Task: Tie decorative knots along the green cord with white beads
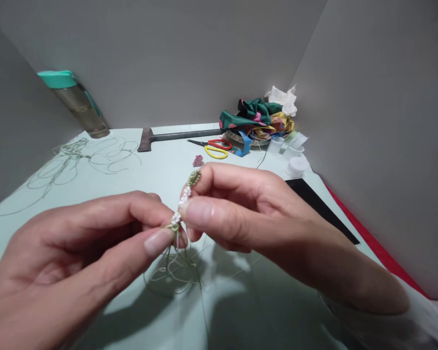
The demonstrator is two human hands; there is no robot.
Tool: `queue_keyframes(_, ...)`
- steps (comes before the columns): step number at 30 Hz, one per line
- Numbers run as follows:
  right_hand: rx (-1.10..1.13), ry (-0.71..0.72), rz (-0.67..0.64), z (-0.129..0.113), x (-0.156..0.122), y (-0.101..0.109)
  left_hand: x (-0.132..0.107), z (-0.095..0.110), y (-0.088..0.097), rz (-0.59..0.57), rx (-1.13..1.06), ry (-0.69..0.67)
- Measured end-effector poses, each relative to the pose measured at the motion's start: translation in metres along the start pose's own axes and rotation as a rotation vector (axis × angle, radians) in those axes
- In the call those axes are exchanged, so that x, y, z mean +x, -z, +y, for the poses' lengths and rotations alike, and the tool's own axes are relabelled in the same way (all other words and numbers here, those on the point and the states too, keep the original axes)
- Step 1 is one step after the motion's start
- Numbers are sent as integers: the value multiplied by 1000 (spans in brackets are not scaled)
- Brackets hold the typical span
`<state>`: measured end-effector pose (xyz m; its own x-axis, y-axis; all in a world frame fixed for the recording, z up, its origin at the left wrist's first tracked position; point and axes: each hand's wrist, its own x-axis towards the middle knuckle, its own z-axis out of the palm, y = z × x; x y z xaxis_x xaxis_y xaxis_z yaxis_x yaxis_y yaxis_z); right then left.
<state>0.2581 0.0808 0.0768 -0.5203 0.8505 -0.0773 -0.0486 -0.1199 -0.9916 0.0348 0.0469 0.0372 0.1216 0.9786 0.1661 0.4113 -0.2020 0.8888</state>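
Observation:
A small knotted cord braid (185, 194), white along its middle with a green loop at its top end, is held up between both hands. My right hand (237, 209) pinches the white part between thumb and fingers. At the lower end, my left hand (105, 243) grips the braid near a green knot with thumb and forefinger. Loose thin green cords (175, 272) hang in loops below the fingers, over the table. Part of the braid is hidden behind my right thumb.
Behind the hands lie red-and-yellow-handled scissors (215, 147), a hammer-like tool (182, 136) and a small pink tassel (197, 161). A green cord bundle (76, 155) and a bottle (78, 104) are at left. Patterned fabric (259, 116), small white containers (295, 166) and a black sheet (319, 206) are at right.

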Motion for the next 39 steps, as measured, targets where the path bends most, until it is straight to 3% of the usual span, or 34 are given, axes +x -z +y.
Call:
queue_keyframes(25,-44,-12,-42,15,-1,8,-3,-4,-7,126,59,-38)
queue_keyframes(30,-74,-10,0,14,-4,8,-1,-3,-8,83,1,-52)
queue_keyframes(39,234,-16,-13,17,1,-2,1,0,-12,114,31,-103)
